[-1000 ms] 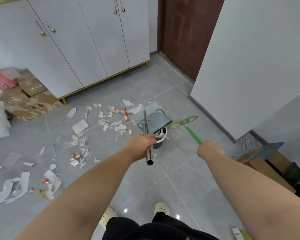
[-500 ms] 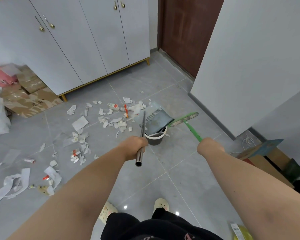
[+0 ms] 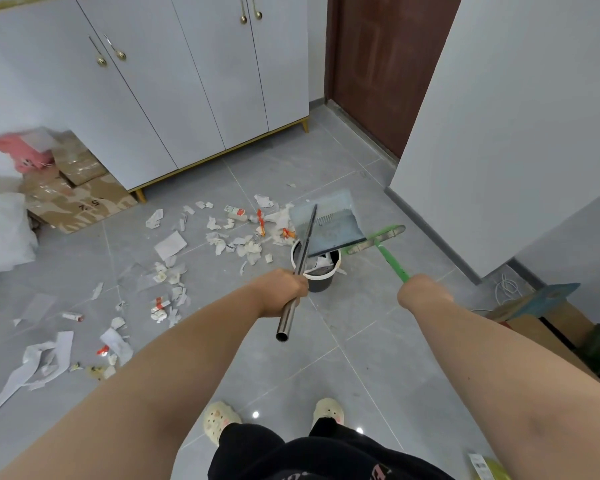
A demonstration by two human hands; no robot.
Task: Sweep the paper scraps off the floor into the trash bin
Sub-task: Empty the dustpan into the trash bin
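Left hand (image 3: 280,289) grips the dustpan (image 3: 331,225) handle; pan tilted over the trash bin (image 3: 321,284). Right hand (image 3: 420,293) grips the green broom (image 3: 391,260). Paper scraps (image 3: 174,271) litter the floor (image 3: 361,344) left of the bin.

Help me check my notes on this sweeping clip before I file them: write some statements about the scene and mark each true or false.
1. The left hand grips the metal handle of the dustpan. True.
2. The dustpan lies well away from the trash bin. False: it is tilted with its lower edge over the trash bin's opening.
3. The right hand holds the green broom. True.
4. All the paper scraps are gone from the floor. False: many lie scattered to the left of the trash bin.
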